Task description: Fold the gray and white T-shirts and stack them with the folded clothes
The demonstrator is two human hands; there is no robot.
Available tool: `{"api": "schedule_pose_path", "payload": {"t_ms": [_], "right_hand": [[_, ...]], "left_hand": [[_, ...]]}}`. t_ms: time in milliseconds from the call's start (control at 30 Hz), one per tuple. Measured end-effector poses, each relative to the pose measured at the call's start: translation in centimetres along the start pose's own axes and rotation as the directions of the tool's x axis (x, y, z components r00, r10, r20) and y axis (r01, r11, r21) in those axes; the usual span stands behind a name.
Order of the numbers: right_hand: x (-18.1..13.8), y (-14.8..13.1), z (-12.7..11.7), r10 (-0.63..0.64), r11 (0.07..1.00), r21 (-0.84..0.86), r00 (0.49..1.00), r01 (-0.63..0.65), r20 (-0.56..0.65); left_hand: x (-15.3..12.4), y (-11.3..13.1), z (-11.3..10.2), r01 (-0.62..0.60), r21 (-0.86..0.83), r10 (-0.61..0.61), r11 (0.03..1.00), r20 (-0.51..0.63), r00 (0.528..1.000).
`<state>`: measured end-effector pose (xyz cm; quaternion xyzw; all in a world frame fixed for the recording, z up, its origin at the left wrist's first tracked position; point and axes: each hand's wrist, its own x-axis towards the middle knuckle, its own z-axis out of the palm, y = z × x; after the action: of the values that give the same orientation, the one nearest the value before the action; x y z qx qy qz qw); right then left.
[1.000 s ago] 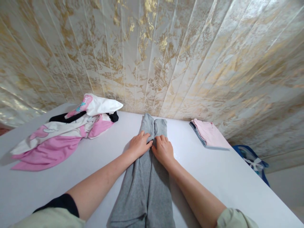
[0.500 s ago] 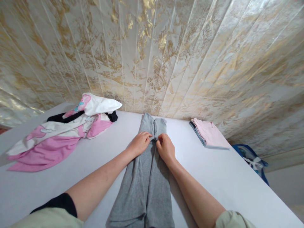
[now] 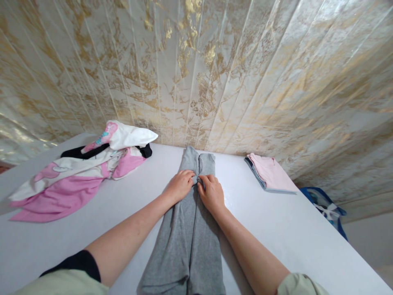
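A long grey garment (image 3: pixel 202 241) lies lengthwise in front of me, wide at the near end and narrower toward the wall. A seam or fold line runs down its middle, and the far end splits into two short flaps. My left hand (image 3: pixel 181 184) rests on its left side, with the fingertips closed on cloth at the middle line. From the right, my right hand (image 3: pixel 212 191) pinches the fabric there too, thumb and fingers together. The fingertips of both hands almost meet. Exactly how much cloth is between them is hidden.
On the white table (image 3: pixel 260 233), a loose heap of pink, white and black clothes (image 3: pixel 76 184) lies to the left. A folded pink garment (image 3: pixel 270 170) sits on darker folded cloth at the right. Beyond the right edge is a blue-trimmed bag (image 3: pixel 325 209). A gold-patterned wall covering (image 3: pixel 196 73) rises behind.
My right hand has shifted slightly left, and its fingertips are now closer to my left hand's at the middle line. The left hand and the clothes look almost unchanged.
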<state>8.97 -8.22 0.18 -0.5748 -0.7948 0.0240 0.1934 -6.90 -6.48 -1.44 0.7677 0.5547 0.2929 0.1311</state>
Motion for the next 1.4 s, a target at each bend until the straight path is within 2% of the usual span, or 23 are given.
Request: {"api": "schedule_pose_path", "payload": {"t_ms": [167, 367, 467, 567, 667, 767, 833, 933, 1100, 1400], "right_hand": [[0.0, 0.0, 0.1, 0.003, 1.0, -0.028, 1.0, -0.002, 0.01], [-0.1, -0.3, 0.2, 0.013, 0.995, -0.104, 0.999, -0.01, 0.031], [-0.2, -0.4, 0.3, 0.01, 0.992, -0.126, 0.999, -0.005, 0.033], [-0.2, -0.3, 0.4, 0.002, 0.992, -0.125, 1.0, 0.001, 0.022], [-0.2, -0.2, 0.6, 0.001, 0.993, -0.115, 1.0, 0.0, 0.012], [-0.2, -0.1, 0.6, -0.003, 0.995, -0.097, 1.0, 0.004, 0.007], [-0.3, -0.1, 0.5, -0.009, 0.996, -0.091, 1.0, 0.009, 0.005], [-0.4, -0.1, 0.3, -0.015, 0.995, -0.094, 1.0, 0.015, 0.003], [-0.5, -0.1, 0.3, -0.014, 0.995, -0.104, 1.0, 0.013, -0.005], [-0.7, -0.1, 0.1, -0.015, 0.994, -0.106, 1.0, 0.016, 0.003]], "left_hand": [[0.5, -0.5, 0.0, 0.034, -0.045, -0.033, 0.998, 0.007, 0.999], [1.1, -0.6, -1.0, 0.062, -0.125, -0.058, 0.99, 0.04, 0.998], [1.0, 0.1, -2.0, 0.072, -0.135, -0.069, 0.988, 0.029, 0.997], [0.4, 1.8, -3.6, 0.081, -0.107, -0.082, 0.991, -0.005, 0.997], [-1.6, 4.4, -5.5, 0.078, -0.011, -0.077, 0.997, 0.02, 0.997], [-5.1, 6.9, -6.6, 0.031, 0.188, -0.068, 0.982, 0.197, 0.978], [-7.7, 7.9, -6.6, 0.008, 0.287, -0.093, 0.958, 0.286, 0.954], [-10.4, 8.4, -5.9, 0.028, 0.409, -0.161, 0.912, 0.293, 0.942], [-11.1, 8.6, -4.9, 0.099, 0.517, -0.252, 0.85, 0.235, 0.939], [-10.8, 8.8, -5.0, 0.146, 0.553, -0.325, 0.82, 0.242, 0.914]]}}
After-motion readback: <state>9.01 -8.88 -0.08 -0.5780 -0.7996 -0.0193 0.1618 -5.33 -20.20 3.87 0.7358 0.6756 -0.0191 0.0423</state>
